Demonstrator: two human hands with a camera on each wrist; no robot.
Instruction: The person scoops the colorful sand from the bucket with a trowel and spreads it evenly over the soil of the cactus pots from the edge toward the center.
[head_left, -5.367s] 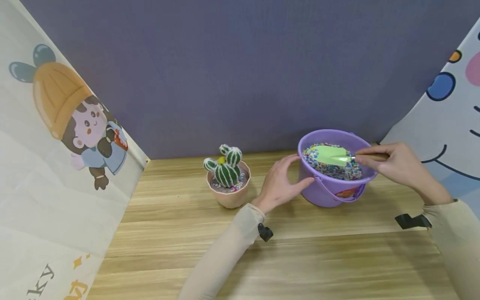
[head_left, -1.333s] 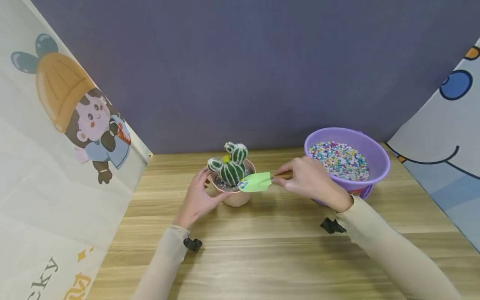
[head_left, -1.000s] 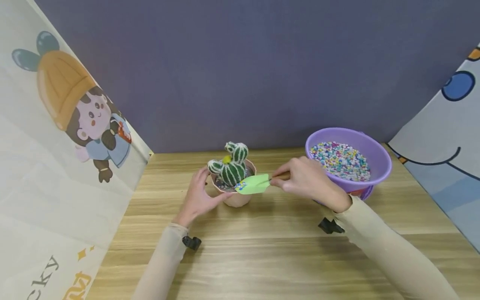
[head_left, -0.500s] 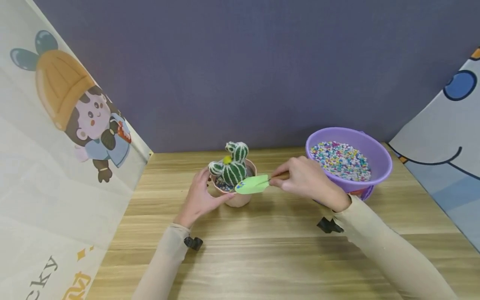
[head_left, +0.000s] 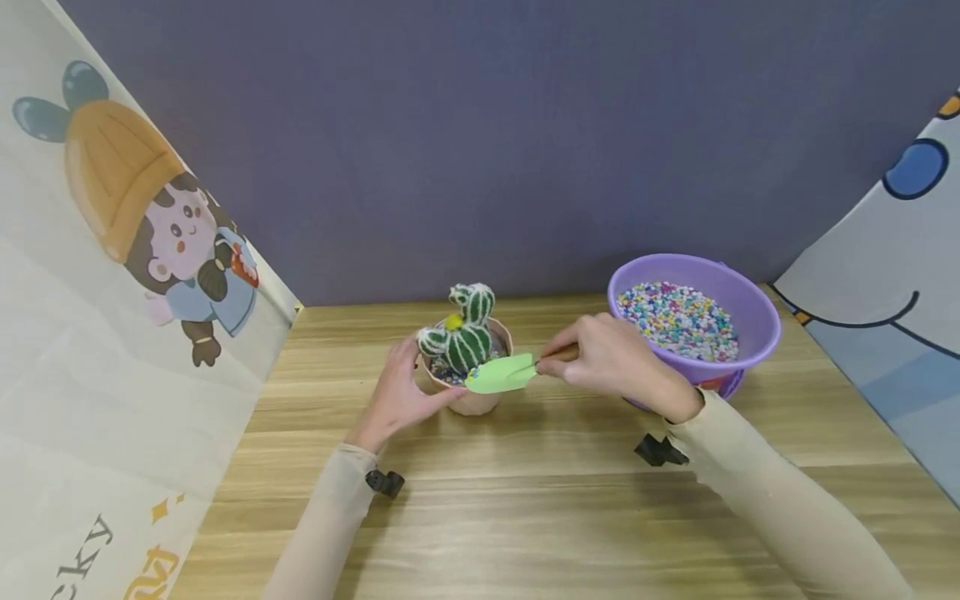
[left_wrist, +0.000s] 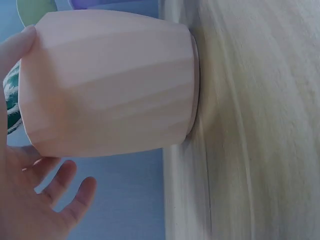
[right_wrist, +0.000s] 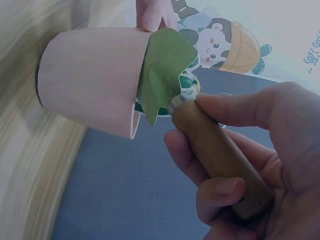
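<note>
A pale pink flowerpot holds a striped toy cactus with colourful pellets around its base. My left hand grips the pot from the left, thumb and forefinger at opposite sides of the rim; in the left wrist view the other fingers stand off the wall. My right hand holds a small trowel by its wooden handle. The green blade tilts down over the pot's front right rim, with a few pellets near its tip. The blade hides part of the cactus in the right wrist view.
A purple bucket partly filled with multicoloured pellets stands to the right, behind my right forearm. The wooden table runs up to a dark blue back panel. Printed cartoon panels flank both sides.
Both hands have moved left from the bucket to the pot, the trowel coming along. Over the last second the blade tipped further, and pellets slid off it into the pot.
</note>
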